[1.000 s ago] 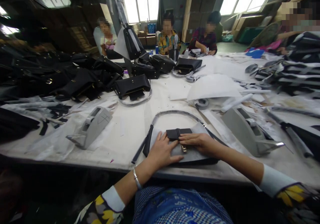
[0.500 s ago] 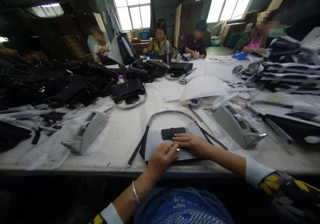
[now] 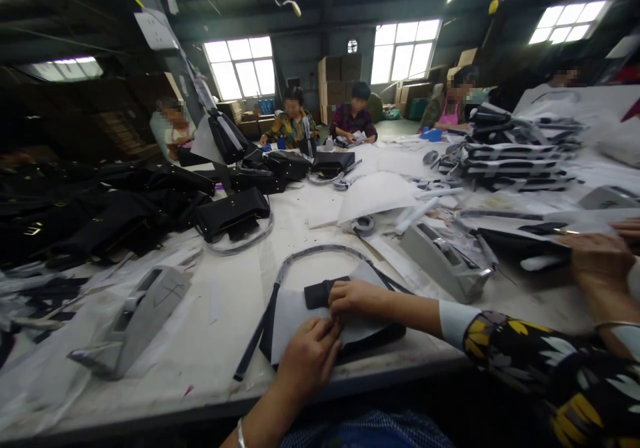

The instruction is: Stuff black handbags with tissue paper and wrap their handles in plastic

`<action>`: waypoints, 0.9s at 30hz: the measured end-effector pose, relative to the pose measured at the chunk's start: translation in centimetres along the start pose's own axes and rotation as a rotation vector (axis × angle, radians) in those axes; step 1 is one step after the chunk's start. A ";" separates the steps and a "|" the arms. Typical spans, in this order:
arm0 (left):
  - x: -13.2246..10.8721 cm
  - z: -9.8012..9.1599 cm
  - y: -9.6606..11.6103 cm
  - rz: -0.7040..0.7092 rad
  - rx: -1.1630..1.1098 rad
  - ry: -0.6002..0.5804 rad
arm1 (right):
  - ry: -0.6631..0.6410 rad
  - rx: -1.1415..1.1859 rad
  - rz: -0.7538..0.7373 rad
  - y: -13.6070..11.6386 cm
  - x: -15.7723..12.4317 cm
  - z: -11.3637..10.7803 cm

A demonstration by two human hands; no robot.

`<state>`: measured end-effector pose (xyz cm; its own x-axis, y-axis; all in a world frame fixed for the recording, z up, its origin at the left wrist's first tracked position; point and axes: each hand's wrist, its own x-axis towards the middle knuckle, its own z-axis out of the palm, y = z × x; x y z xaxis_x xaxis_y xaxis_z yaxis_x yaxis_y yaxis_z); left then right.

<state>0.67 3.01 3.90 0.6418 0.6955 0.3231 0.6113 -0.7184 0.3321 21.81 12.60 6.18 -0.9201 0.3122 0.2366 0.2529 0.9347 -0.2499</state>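
Note:
A black handbag [image 3: 320,294] wrapped in white paper [image 3: 289,315] lies at the table's near edge, its paper-wrapped handle [image 3: 320,253] arching behind it. My left hand [image 3: 309,355] rests on the paper over the bag's front, fingers curled together as if pinching it. My right hand [image 3: 356,297] lies on the bag's flap, fingers bent down against it. What sits under the fingers is hidden.
Two grey tape dispensers stand at left [image 3: 135,318] and right [image 3: 441,261]. Black bags [image 3: 231,212] are piled at far left, wrapped bags stacked [image 3: 515,155] at right. A co-worker's hand [image 3: 597,255] works at far right. Several people sit at the far end.
The view has tilted up and swung left. My left hand has curled and slid toward my right hand on the bag. A co-worker's hand has come into view at right.

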 end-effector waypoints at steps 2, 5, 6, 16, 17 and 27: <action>0.0 0.0 0.0 -0.001 -0.009 0.007 | -0.022 -0.028 -0.022 0.1 0.2 0.0; 0.0 -0.1 -0.1 0.012 -0.018 0.015 | -0.051 -0.066 -0.041 -0.1 0.2 0.1; 0.0 -0.1 -0.1 0.013 -0.021 0.013 | -0.058 -0.075 -0.041 -0.3 0.2 0.1; -0.2 -0.2 0.1 -0.023 -0.053 0.026 | -0.031 -0.125 0.158 -1.0 0.7 0.0; -0.2 -0.2 0.1 -0.020 -0.047 0.034 | -0.030 -0.133 0.193 -0.4 0.8 -0.3; -0.4 0.4 -0.3 -0.012 -0.063 0.089 | 0.019 -0.391 0.745 15.3 6.3 -5.8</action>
<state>0.41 2.91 3.37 0.5891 0.7050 0.3949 0.5871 -0.7092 0.3904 21.59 29.83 9.35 -0.4670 0.8706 0.1548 0.8809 0.4733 -0.0044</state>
